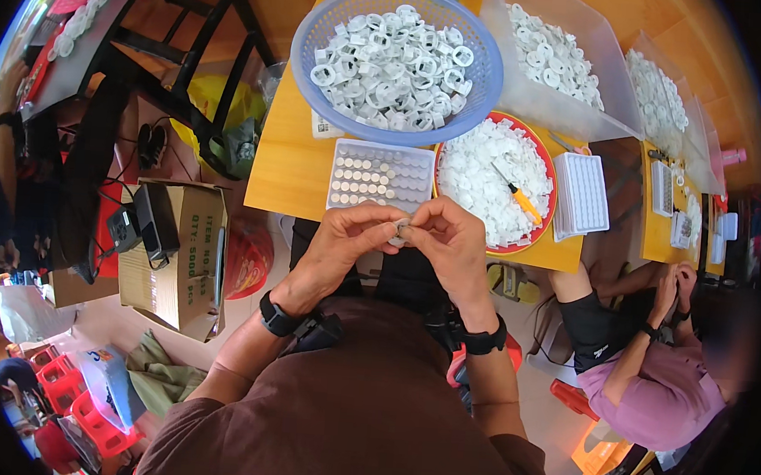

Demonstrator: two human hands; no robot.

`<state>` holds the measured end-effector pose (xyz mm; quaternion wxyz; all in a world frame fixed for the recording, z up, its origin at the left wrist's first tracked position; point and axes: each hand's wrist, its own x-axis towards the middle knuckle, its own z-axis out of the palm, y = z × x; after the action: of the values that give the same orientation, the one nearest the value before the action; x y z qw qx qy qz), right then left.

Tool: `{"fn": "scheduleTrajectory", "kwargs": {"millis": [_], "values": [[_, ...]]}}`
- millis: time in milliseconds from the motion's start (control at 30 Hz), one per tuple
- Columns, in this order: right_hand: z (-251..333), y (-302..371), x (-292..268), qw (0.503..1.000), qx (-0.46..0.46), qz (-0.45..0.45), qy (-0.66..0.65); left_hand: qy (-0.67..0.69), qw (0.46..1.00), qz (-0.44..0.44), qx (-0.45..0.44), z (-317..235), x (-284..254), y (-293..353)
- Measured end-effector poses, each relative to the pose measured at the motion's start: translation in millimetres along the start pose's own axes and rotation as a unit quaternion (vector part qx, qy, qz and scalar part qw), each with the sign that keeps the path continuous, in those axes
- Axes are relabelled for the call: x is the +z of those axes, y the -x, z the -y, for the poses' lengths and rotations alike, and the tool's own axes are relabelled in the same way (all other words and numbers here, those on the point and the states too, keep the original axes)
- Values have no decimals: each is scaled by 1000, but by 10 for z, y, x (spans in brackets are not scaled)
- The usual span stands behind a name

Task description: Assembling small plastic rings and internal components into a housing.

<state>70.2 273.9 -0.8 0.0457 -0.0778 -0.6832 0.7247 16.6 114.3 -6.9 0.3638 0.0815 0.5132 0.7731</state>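
Note:
My left hand (348, 240) and my right hand (447, 245) meet in front of the table's near edge. Thumbs and forefingers of both pinch one small whitish round part (398, 232), mostly covered by the fingertips. Just beyond them lies a pale compartment tray (412, 188), with rows of small round cream discs (360, 176) in its left portion. To its right a round red tray (553, 190) is heaped with small white plastic pieces (476, 169). A tool with a yellow-orange handle (525, 203) rests on that heap.
A blue mesh basket (305, 98) of white ring-shaped parts stands behind the compartment tray. Farther right are a clear plastic bin (575, 112) and stacked white trays (585, 192). A co-worker (653, 380) sits at right. A cardboard box (167, 267) stands at left.

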Motion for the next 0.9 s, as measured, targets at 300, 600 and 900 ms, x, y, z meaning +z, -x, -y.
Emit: {"fn": "scheduleTrajectory", "kwargs": {"millis": [300, 600, 900], "values": [[79, -1, -85, 982, 96, -6, -160, 128, 988, 9, -82, 9, 81, -63], [-139, 56, 45, 991, 30, -83, -96, 34, 998, 6, -50, -2, 82, -115], [-144, 40, -685, 943, -32, -273, 185, 107, 993, -2, -41, -46, 10, -233]]}}
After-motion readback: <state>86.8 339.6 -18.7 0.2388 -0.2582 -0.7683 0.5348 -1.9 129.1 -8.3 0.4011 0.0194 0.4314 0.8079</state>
